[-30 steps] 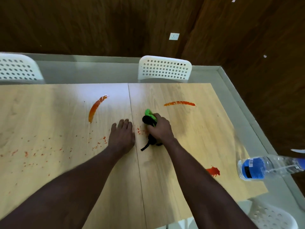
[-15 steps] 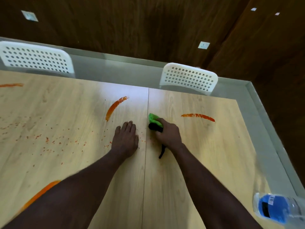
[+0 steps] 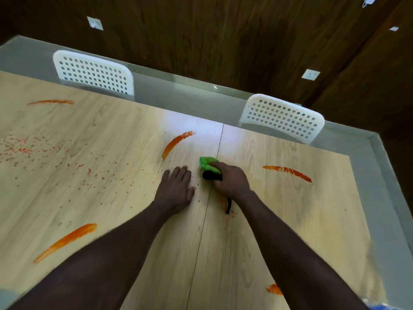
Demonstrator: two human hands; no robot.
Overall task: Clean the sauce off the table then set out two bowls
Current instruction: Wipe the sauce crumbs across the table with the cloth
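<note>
Clock directions are read from the two hands, with 12 toward the far edge of the desk.

1. We observe a pale wood-grain desk made of two panels that meet at a seam running from 12 to 6. A dark wood-panelled wall stands beyond it.
2. Two white perforated chairs stand at the far edge, one at 10 o'clock and one at 1 o'clock.
3. The left hand lies palm down on the left panel just beside the seam. Its fingers are straight and together, and it holds nothing.
4. The right hand rests on the right panel just across the seam. Its fingers are curled tight around a green cloth, pressing it to the surface. The two hands are near each other but apart.
5. We count five orange-red sauce streaks:
   - at 11 o'clock near the hands;
   - at 3 o'clock;
   - at 10 o'clock, far out;
   - at 8 o'clock;
   - at 5 o'clock beside the right forearm.
6. The cloth protrudes from the fist at 11 o'clock and sits on the seam. A black portion shows beneath the fingers. A black strap trails out below the wrist.
7. Fine sauce flecks scatter across the left panel from 9 o'clock inward. A few lie beside the strap end.
</note>
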